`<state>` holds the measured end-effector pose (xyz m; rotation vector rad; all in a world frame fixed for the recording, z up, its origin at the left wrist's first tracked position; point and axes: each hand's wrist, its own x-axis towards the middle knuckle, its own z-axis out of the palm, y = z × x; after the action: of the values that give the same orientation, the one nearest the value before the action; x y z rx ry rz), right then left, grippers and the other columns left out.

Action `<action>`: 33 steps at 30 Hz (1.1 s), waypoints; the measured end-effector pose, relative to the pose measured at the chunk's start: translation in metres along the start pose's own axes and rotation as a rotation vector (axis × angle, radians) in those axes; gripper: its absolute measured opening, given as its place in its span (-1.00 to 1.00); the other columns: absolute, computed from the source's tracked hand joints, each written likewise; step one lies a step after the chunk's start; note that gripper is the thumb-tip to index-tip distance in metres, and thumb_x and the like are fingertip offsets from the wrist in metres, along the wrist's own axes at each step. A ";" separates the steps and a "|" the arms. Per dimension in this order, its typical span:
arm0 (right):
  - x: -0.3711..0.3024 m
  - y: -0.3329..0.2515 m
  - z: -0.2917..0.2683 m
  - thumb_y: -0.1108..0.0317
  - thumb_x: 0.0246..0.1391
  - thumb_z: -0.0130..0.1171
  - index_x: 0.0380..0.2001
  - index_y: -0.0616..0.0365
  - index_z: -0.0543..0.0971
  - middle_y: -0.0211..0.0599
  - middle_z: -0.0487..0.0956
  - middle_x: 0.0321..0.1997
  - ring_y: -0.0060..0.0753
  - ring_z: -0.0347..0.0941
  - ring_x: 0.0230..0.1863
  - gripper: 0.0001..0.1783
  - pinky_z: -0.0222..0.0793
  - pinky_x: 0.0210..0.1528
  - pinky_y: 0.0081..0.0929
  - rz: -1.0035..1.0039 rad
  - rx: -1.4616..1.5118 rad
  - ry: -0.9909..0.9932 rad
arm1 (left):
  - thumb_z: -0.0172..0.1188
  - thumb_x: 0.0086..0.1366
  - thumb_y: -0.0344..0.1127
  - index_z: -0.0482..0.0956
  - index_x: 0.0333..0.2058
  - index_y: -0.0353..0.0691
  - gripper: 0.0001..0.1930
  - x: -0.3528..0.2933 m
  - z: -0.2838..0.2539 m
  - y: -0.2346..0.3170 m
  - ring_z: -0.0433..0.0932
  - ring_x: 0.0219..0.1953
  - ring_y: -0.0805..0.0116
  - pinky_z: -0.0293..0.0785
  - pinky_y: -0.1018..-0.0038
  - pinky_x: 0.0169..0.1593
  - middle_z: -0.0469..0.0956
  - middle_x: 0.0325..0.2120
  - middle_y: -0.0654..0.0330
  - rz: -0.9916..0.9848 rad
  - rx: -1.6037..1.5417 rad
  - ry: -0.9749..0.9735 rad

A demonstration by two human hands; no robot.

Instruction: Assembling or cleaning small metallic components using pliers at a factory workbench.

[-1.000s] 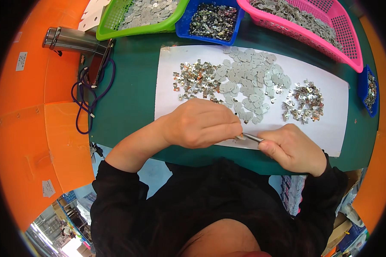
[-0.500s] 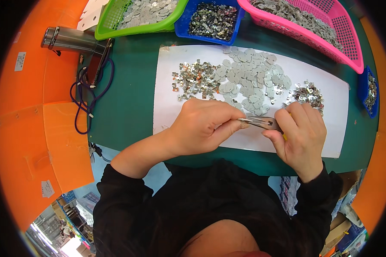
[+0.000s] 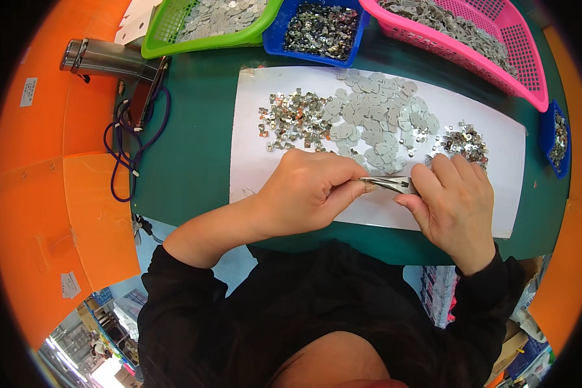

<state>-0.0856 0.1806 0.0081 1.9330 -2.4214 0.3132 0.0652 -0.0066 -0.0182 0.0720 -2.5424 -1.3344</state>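
My right hand (image 3: 458, 210) is closed around a pair of metal pliers (image 3: 399, 185), its handles mostly hidden by the fingers. The pliers' jaws reach left to the fingertips of my left hand (image 3: 307, 194). There the thumb and forefinger pinch a small flat piece, mostly hidden. Both hands are over the near part of a white sheet (image 3: 258, 184). Beyond them lie a pile of flat grey metal plates (image 3: 378, 116), a heap of small shiny metal clips (image 3: 297, 119) to its left, and a smaller heap of shiny metal parts (image 3: 465, 143) to its right.
A green basket (image 3: 210, 40), a blue bin (image 3: 310, 58) and a pink basket (image 3: 459, 74), all holding metal parts, line the far side of the green table (image 3: 187, 161). A small blue tray (image 3: 554, 142) sits at right. A steel flask (image 3: 110, 59) and purple cord (image 3: 165, 119) lie left.
The pliers' jaws have drawn closer together at the left fingertips. My right hand has turned slightly; my left hand stays in nearly the same place.
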 end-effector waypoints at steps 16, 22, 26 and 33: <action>-0.002 -0.003 -0.013 -0.13 0.10 0.11 -0.44 0.03 0.43 -0.32 0.31 -0.46 -0.24 0.29 -0.39 -0.57 0.15 -0.33 -0.31 -0.076 -0.113 -0.059 | 0.38 -0.08 -0.59 0.61 -0.38 -0.32 -0.78 -0.006 0.002 0.001 0.58 -0.59 0.23 0.47 0.48 -0.55 0.58 -0.59 0.13 0.310 0.219 0.122; -0.003 -0.001 -0.010 -0.14 0.09 0.11 -0.45 0.02 0.41 -0.33 0.32 -0.47 -0.24 0.31 -0.40 -0.56 0.18 -0.34 -0.30 -0.111 -0.104 -0.122 | 0.37 -0.11 -0.60 0.61 -0.39 -0.30 -0.76 -0.007 0.001 0.000 0.57 -0.60 0.22 0.46 0.47 -0.56 0.57 -0.59 0.13 0.347 0.220 0.100; -0.003 0.006 -0.007 -0.13 0.08 0.12 -0.47 0.04 0.40 -0.32 0.34 -0.49 -0.23 0.34 -0.42 -0.56 0.22 -0.36 -0.28 -0.160 -0.020 -0.155 | 0.36 -0.07 -0.59 0.61 -0.38 -0.29 -0.78 -0.007 -0.001 0.002 0.57 -0.60 0.21 0.45 0.45 -0.56 0.57 -0.59 0.13 0.276 0.154 0.015; 0.005 0.021 -0.004 -0.08 0.07 0.15 -0.47 0.07 0.41 -0.28 0.35 -0.51 -0.17 0.36 -0.47 -0.58 0.24 -0.42 -0.22 -0.232 0.144 -0.169 | 0.30 0.13 -0.55 0.64 -0.35 -0.35 -0.91 0.000 -0.008 0.006 0.62 -0.56 0.27 0.51 0.49 -0.50 0.60 -0.57 0.11 0.115 0.060 -0.131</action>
<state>-0.1071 0.1811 0.0099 2.3657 -2.2925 0.3353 0.0673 -0.0090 -0.0088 -0.1528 -2.6493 -1.2583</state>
